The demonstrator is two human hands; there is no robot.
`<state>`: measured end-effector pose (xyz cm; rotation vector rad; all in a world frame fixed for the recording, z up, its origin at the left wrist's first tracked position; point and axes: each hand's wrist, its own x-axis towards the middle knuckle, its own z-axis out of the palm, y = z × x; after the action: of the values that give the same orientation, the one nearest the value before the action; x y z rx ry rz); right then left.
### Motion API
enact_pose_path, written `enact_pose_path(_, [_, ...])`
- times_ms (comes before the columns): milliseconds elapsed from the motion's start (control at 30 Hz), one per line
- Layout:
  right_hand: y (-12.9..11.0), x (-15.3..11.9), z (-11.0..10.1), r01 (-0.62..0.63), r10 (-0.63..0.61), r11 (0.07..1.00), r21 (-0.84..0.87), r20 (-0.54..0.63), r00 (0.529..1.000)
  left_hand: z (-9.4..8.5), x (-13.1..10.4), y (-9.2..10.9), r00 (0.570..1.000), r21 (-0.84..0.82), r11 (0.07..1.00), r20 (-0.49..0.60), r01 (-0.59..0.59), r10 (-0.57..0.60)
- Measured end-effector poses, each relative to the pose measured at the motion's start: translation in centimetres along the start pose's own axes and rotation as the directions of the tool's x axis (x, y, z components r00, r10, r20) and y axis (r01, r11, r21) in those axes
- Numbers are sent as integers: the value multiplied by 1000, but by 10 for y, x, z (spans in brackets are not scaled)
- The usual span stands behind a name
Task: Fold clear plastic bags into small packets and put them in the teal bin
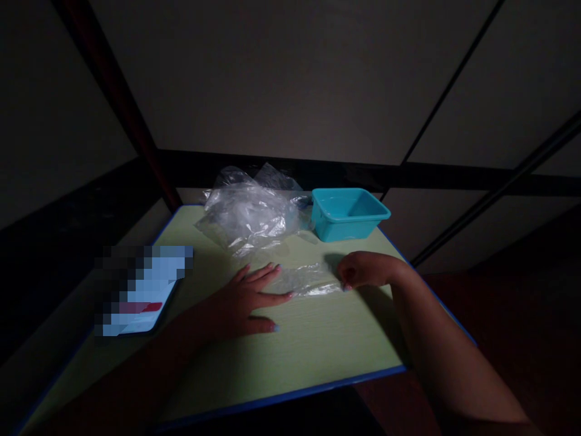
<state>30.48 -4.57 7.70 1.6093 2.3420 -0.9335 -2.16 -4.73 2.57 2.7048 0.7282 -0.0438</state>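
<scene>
A flat, clear plastic bag [313,280] lies on the pale green table [290,357] between my two hands. My left hand [247,300] rests with its fingers spread, the fingertips at the bag's left end. At the right end, my right hand [363,270] has its fingers closed in a pinch on the bag's edge. Behind my left hand sits a crumpled pile of clear plastic bags [254,212]. To the right of that pile stands a turquoise plastic basket [347,227], whose inner bottom is hidden.
At the table's left side lies a lit phone or tablet [145,297], its screen partly blurred out. The table has a blue edge [290,396]. Dark panelled surfaces rise behind it. The surroundings are dim.
</scene>
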Motion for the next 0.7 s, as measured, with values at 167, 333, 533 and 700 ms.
enact_pose_path(167, [-9, 4, 3, 28, -31, 1000, -14, -298, 954, 1, 2, 5, 999, 8, 1000, -35, 8, -8])
enact_pose_path(333, [-54, 11, 33, 393, -313, 918, -47, -693, 649, -1, 4, 3, 968, 5, 999, -247, 44, -42])
enact_pose_path(533, [-79, 13, 75, 393, -461, 887, -241, -448, 766, -7, 2, 0, 884, -6, 979, -428, 206, -188])
enact_pose_path(700, [-76, 28, 92, 306, -451, 879, -367, -428, 783, 1, 6, 11, 910, 56, 954, -323, 294, -261])
